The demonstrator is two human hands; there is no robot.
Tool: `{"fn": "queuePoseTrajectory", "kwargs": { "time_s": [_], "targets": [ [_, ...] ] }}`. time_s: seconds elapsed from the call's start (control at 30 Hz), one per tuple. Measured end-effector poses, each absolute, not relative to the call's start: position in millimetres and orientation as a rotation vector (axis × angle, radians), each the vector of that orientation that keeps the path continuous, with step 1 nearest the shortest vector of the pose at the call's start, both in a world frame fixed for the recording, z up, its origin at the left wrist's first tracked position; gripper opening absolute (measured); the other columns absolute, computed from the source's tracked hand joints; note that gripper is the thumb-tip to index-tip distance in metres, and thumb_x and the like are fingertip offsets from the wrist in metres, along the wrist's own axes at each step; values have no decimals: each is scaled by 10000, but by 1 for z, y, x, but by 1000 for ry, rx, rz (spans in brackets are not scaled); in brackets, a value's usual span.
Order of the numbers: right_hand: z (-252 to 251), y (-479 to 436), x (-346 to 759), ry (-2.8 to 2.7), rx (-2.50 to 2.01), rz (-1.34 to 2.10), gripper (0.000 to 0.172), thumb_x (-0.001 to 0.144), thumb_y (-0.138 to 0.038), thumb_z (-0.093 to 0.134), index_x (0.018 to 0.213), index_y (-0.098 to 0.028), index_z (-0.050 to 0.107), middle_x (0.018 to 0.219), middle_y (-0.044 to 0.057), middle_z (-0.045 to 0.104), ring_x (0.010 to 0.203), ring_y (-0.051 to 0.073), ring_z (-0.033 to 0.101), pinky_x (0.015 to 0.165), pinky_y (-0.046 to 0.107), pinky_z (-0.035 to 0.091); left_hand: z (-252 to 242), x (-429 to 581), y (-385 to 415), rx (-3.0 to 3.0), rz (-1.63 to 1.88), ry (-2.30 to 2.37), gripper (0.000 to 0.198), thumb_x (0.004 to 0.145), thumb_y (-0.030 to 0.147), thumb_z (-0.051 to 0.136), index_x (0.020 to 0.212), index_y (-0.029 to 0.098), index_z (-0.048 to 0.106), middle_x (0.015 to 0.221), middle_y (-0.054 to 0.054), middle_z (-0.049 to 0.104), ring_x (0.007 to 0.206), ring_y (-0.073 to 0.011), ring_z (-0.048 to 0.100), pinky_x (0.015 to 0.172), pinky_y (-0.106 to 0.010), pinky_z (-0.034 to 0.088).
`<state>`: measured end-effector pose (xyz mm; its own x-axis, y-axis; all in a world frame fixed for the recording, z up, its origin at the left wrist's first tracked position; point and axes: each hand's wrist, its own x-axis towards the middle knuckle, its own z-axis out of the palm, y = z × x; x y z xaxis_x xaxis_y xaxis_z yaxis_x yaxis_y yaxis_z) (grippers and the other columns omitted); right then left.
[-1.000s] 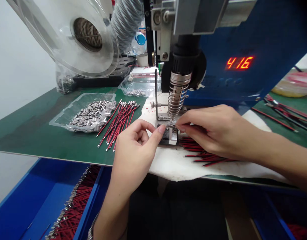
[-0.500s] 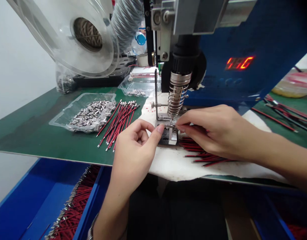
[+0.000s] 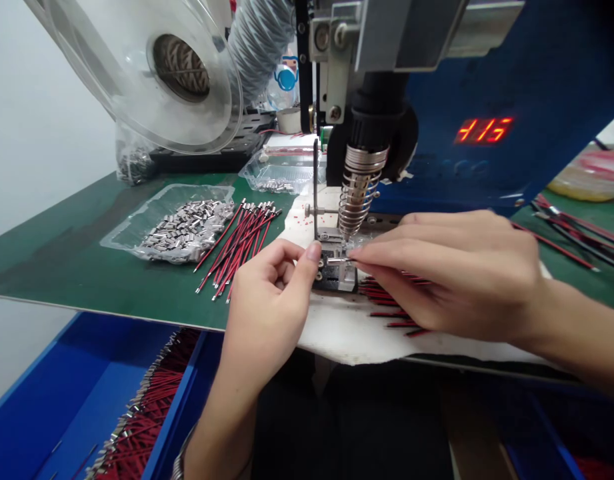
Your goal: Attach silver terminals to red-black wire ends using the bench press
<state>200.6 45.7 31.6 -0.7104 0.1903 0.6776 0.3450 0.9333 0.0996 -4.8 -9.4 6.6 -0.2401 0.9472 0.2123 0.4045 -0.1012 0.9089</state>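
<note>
My right hand (image 3: pixel 451 273) pinches a thin wire just behind the small silver metal connector (image 3: pixel 339 261) on its end. The connector lies level over the small metal jig (image 3: pixel 337 277), under the spring-wrapped soldering tip (image 3: pixel 359 193) of the machine. At the jig's left edge is my left hand (image 3: pixel 274 287), its thumb and forefinger closed together and the other fingers curled in. Whether anything is between them is hidden. Beneath my right hand lies a bunch of red and black wires (image 3: pixel 387 310) on a white cloth (image 3: pixel 347 340).
Left on the green table (image 3: pixel 51 247) are a clear tray of metal connectors (image 3: pixel 187 230) and a pile of connector-tipped wires (image 3: pixel 241 247). A blue bin (image 3: pixel 101 373) below holds many more. A clear suction hood (image 3: pixel 137 80) hangs at upper left; a blue machine (image 3: pixel 487 80) stands behind.
My right hand has drawn back slightly to the right and turned, and the connector shows more clearly over the jig. My left fingertips have moved slightly left, away from it. The red display reading has changed.
</note>
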Motion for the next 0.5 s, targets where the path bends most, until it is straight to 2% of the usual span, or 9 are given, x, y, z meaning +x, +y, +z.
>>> {"fn": "queuePoseTrajectory", "kwargs": {
  "time_s": [0.17, 0.3, 0.4, 0.5],
  "targets": [
    [32, 39, 202, -2321, -394, -348, 158, 950, -137, 646, 1066, -225, 708, 877, 26, 785, 745, 177, 665, 721, 312, 536, 6, -4, -9, 1462, 1317, 1642, 333, 930, 443, 663, 726, 186, 606, 564, 41, 466, 528, -97, 360, 487, -226, 281],
    [36, 32, 203, -2316, -420, -394, 175, 937, -134, 673, 1032, -263, 742, 823, 0, 779, 714, 174, 670, 709, 312, 544, 7, -4, -8, 1463, 1321, 1649, 333, 921, 435, 675, 717, 183, 600, 560, 44, 454, 525, -92, 359, 480, -221, 278],
    [42, 27, 208, -2389, -453, -418, 196, 951, -173, 674, 1094, -291, 735, 932, -19, 799, 733, 179, 683, 718, 327, 552, 7, -4, -9, 1457, 1326, 1642, 332, 915, 429, 686, 711, 183, 595, 554, 47, 443, 527, -89, 356, 480, -215, 273],
    [46, 23, 216, -2467, -430, -403, 270, 974, -195, 663, 1230, -274, 689, 1085, -27, 794, 861, 171, 704, 812, 310, 561, 6, -4, -9, 1441, 1327, 1638, 332, 900, 427, 709, 706, 183, 593, 552, 48, 446, 532, -86, 358, 474, -209, 265]
  ]
}}
